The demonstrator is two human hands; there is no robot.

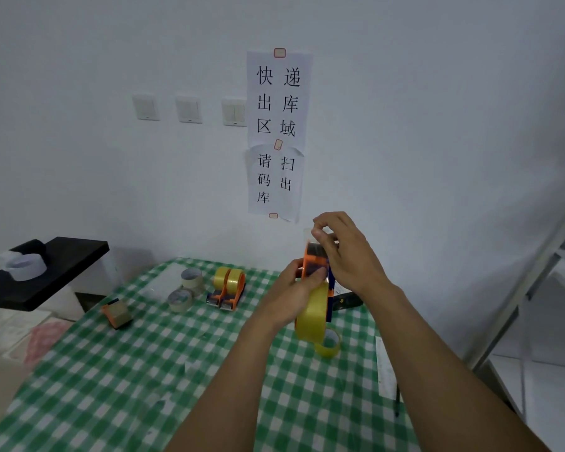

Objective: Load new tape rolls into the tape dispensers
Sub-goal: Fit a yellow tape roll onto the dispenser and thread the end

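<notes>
Fingers of the right hand (343, 252) pinch a clear strip of tape (308, 234) at the top of an orange tape dispenser (313, 265), thumb and forefinger closed on the strip just right of the frame's centre. The left hand (296, 288) grips the dispenser's orange body from the left side, thumb across its front, holding it upright above the table (118, 370). A yellow tape roll (312, 314) sits in the dispenser's lower part, its glossy translucent band facing the camera; a dark blue part of the dispenser shows just behind it to the right.

Directly below, a thinner yellow roll (328, 345) lies on the green and white checked cloth. Toward the middle of the frame, two loaded orange dispensers (227, 288) stand side by side and touching, each carrying a yellow roll, blades pointing at the camera. Left of them are two pale greyish rolls (185, 290), one upright behind, one lying flat in front. Further left, a small orange dispenser with a brownish roll (117, 313) rests near the cloth's edge.

At the left edge of the frame, a black shelf (62, 269) carries a white roll (26, 265). On the wall above, two paper signs (276, 132) with black characters hang beside three light switches (190, 109).
</notes>
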